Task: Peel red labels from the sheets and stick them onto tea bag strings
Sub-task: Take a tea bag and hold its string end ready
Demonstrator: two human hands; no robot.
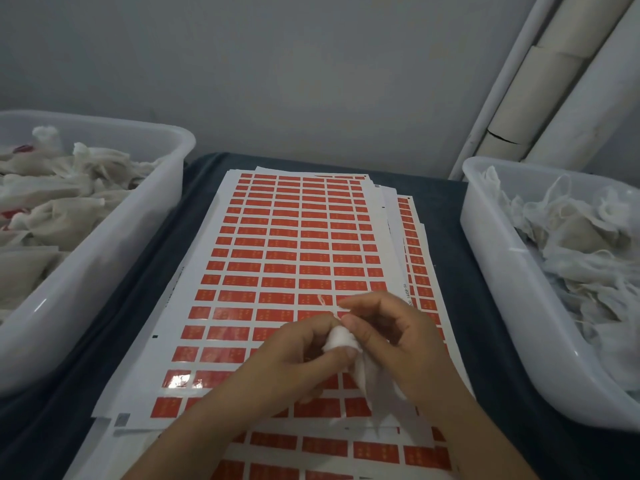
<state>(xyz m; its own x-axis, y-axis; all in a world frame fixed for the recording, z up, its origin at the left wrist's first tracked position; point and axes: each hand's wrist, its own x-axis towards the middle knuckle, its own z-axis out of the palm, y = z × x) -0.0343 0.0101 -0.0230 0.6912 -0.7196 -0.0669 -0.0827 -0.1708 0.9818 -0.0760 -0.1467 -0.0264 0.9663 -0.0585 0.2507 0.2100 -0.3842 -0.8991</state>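
White gauzy tea bag [341, 341] pinched by left hand [304, 344] and right hand [391, 334] grip, over red labels [277, 251].

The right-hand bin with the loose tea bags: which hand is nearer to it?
Right. The right hand is over the label sheet, closer to that bin; the left hand lies further left. Both hold a tea bag.

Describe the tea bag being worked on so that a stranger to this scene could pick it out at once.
Find the red label sheets on the dark table, between two white tubs. Above their near end, both hands meet around one white tea bag. Every other bag lies in a tub; only this one is held.
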